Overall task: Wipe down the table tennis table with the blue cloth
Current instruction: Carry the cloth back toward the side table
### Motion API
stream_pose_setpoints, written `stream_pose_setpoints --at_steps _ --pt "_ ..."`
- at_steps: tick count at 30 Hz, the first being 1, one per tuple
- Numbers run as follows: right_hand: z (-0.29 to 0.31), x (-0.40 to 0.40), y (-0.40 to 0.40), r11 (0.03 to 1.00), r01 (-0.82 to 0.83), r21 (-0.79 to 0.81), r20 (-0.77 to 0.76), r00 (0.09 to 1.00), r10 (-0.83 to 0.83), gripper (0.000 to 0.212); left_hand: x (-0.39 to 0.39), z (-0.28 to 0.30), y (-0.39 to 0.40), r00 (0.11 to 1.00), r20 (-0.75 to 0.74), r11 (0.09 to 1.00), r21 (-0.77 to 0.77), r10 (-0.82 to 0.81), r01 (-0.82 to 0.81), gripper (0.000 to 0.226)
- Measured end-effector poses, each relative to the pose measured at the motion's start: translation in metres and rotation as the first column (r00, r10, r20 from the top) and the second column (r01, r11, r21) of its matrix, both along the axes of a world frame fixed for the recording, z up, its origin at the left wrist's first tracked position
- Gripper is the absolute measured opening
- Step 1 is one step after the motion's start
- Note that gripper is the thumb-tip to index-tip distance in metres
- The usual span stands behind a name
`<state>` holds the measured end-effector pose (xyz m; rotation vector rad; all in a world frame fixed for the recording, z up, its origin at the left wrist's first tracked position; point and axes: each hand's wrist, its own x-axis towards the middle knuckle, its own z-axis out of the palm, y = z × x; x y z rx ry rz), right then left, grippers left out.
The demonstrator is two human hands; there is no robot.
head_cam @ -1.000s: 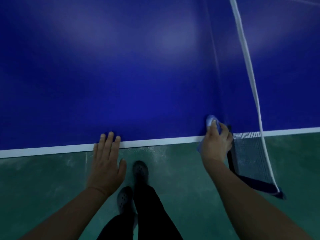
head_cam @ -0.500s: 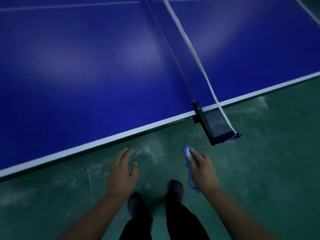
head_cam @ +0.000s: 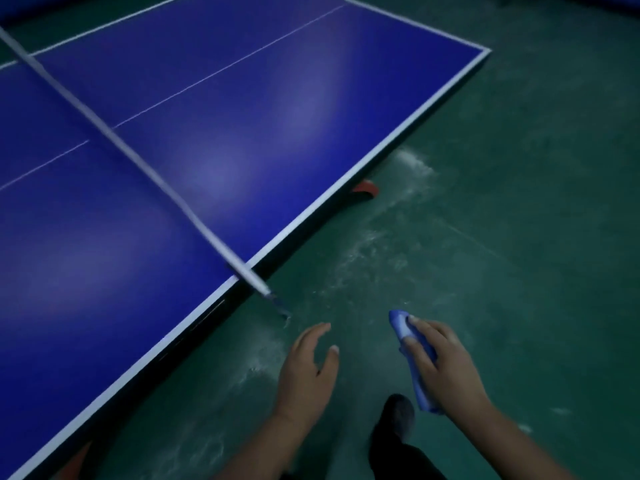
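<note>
While the right hand [head_cam: 446, 365] was closed round the folded blue cloth [head_cam: 414, 362], fingers clamped along its length, the left hand [head_cam: 308, 368] hung beside it, empty, fingers loosely spread. Both were over the green floor [head_cam: 502, 237], clear of the table tennis table [head_cam: 242, 116]. Farther off, the net [head_cam: 138, 161] crossed the table's blue top.

Dark trousers [head_cam: 401, 459], dark shoe [head_cam: 398, 414] (bare forearms)
</note>
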<state>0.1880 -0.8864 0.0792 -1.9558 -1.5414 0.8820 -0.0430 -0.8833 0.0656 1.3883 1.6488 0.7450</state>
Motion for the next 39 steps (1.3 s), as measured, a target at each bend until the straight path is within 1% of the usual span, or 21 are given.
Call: stream_pose_setpoints --at_steps 4,8,12,16,22,26,28,31,34,39 --pt "0.015 0.105 0.012 0.992 0.126 0.032 -0.027 0.992 -0.125 0.032 0.111 0.02 0.053 0.997 0.062 0.998 0.055 -0.047 0.044 0.029" --pt "0.022 0.197 0.026 0.966 0.259 0.016 -0.041 0.965 -0.258 0.033 0.2 0.026 0.097 0.983 0.058 0.984 0.026 -0.175 0.174 0.035" --pt "0.026 0.271 0.051 0.918 0.396 0.02 -0.044 0.918 -0.395 0.036 0.262 0.033 0.15 0.96 0.063 0.962 0.019 -0.272 0.271 0.034" --pt "0.026 0.319 0.1 0.89 0.456 0.013 -0.055 0.889 -0.454 0.037 0.298 0.044 0.211 0.963 0.081 0.966 0.038 -0.256 0.254 0.033" --pt "0.021 0.376 0.22 0.884 0.468 0.0 -0.044 0.883 -0.467 0.037 0.352 0.037 0.329 0.975 0.104 0.98 -0.007 -0.197 0.199 0.03" --pt "0.031 0.421 0.315 0.868 0.495 -0.023 -0.032 0.868 -0.496 0.035 0.402 0.03 0.431 0.971 0.153 0.98 -0.058 -0.181 0.192 0.029" --pt "0.041 0.448 0.362 0.854 0.521 -0.005 -0.027 0.853 -0.521 0.035 0.433 0.032 0.485 0.968 0.179 0.979 -0.069 -0.178 0.193 0.029" --pt "0.055 0.492 0.434 0.833 0.552 0.041 -0.019 0.834 -0.551 0.035 0.489 0.041 0.566 0.946 0.223 0.966 -0.047 -0.238 0.254 0.031" --pt "0.065 0.538 0.491 0.812 0.582 0.041 -0.015 0.813 -0.582 0.035 0.548 0.054 0.638 0.917 0.231 0.939 -0.036 -0.325 0.342 0.029" --pt "0.054 0.623 0.592 0.76 0.648 0.054 -0.005 0.761 -0.649 0.039 0.649 0.059 0.752 0.871 0.226 0.894 -0.003 -0.435 0.447 0.03"
